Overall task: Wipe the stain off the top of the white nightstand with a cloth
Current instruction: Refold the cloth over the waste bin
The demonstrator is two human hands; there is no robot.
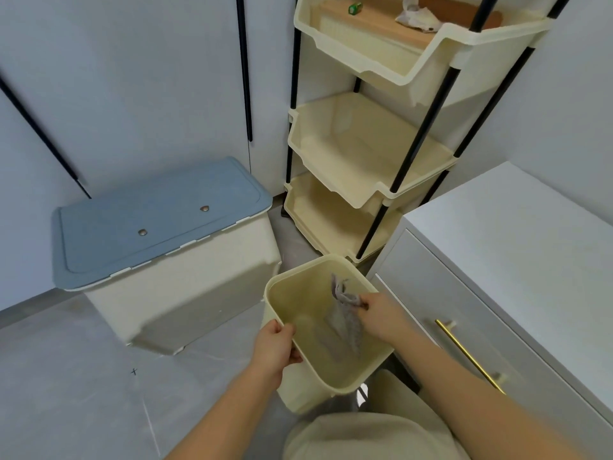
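Observation:
A grey cloth (345, 322) hangs inside a cream plastic bin (298, 305) held low in front of me. My right hand (381, 315) pinches the cloth's upper part, with the rest draping toward the bin's bottom. My left hand (275, 346) grips the bin's near left rim. The white nightstand (517, 234) stands at the right, its top bare where visible, and no stain shows from here. A gold handle (467, 355) runs across its grey drawer front.
A cream storage box with a blue lid (159, 214) sits on the grey floor at left. A tiered cream shelf rack (365, 154) on black poles stands behind the bin, its top tier holding a crumpled rag (414, 14) and a small green bottle (355, 8). White wardrobe doors stand behind.

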